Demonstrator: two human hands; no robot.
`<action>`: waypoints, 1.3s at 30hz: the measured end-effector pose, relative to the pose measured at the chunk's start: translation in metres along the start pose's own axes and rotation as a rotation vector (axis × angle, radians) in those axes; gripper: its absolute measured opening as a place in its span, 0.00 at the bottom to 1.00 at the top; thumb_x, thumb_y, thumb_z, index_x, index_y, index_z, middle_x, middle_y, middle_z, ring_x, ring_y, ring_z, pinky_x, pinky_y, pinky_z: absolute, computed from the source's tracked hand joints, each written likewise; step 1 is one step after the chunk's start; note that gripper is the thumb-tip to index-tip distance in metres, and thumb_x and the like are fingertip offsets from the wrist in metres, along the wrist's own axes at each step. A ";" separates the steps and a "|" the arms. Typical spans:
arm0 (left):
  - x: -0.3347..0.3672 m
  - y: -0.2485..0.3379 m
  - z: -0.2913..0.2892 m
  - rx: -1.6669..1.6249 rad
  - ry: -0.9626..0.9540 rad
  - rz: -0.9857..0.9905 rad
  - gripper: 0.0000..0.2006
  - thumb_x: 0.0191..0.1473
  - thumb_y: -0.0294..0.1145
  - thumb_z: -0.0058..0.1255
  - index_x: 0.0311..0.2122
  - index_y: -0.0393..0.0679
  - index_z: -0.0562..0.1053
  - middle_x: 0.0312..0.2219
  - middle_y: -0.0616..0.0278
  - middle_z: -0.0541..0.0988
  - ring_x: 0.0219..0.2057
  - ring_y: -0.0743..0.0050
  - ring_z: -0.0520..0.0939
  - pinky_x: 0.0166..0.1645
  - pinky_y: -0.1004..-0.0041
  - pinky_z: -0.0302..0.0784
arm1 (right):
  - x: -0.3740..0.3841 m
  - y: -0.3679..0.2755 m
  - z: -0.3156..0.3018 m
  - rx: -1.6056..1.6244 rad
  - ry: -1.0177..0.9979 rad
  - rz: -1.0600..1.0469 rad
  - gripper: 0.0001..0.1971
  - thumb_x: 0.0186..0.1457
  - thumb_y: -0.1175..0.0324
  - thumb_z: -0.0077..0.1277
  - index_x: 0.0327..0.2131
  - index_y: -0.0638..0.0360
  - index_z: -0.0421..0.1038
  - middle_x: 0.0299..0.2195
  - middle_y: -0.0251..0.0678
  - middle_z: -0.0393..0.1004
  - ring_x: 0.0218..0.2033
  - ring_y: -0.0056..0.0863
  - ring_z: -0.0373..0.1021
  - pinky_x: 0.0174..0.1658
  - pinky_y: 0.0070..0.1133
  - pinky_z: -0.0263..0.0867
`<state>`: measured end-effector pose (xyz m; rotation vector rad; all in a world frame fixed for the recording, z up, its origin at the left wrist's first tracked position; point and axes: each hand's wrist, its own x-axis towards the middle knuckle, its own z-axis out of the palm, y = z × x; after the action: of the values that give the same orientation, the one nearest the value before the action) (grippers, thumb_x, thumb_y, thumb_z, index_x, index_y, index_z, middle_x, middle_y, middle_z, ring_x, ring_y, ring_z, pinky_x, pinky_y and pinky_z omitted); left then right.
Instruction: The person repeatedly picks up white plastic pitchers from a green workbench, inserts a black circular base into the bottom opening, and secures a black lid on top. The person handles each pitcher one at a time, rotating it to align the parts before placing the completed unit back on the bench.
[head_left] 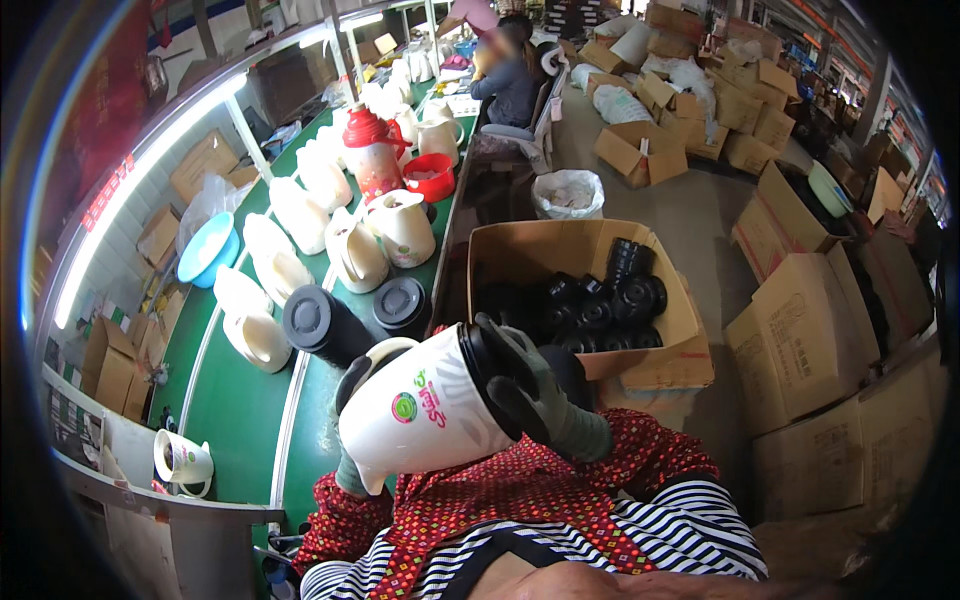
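Through the head view, I am seeing the left hand [352, 385] mostly hiding behind the jug [425, 405], by its handle, so I cannot tell how its fingers are closing. The white jug is lying tilted in the air between both hands, past the near right part of the worktop [235, 425], with its spout pointing down. The right hand [540, 392] is clamping its fingers around the black base [479, 365] at the jug's right end. For a good result, I am judging that the left should be steadying the body while the right is pressing evenly, base square to the jug, without rubbing the print. Around this, from the left, another jug [188, 462] is sitting by the worktop's near left corner, and a blue basin [208, 250] is resting along its left edge. More jugs [278, 262] are standing in rows toward the far end. Two canisters [325, 325] [402, 306] are standing just beyond the held jug, the right one near the right edge; I am reckoning them the likeliest to be knocked. A red bowl [430, 178] is sitting farther up that edge, and a carton [672, 345] of black parts [630, 298] is crowding the right elbow's side.
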<state>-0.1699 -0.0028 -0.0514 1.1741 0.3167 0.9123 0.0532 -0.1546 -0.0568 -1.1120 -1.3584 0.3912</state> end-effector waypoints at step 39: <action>-0.070 -0.043 -0.037 0.098 0.022 -0.241 0.24 0.71 0.38 0.39 0.66 0.36 0.65 0.60 0.44 0.76 0.59 0.52 0.79 0.65 0.56 0.76 | -0.075 -0.001 0.010 0.707 0.148 0.659 0.35 0.73 0.62 0.49 0.75 0.60 0.47 0.72 0.40 0.58 0.73 0.28 0.54 0.74 0.26 0.49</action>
<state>-0.2177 -0.0357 -0.1208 1.1869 0.5141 0.7056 0.0262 -0.2096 -0.1005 -0.9249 -0.5942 1.1433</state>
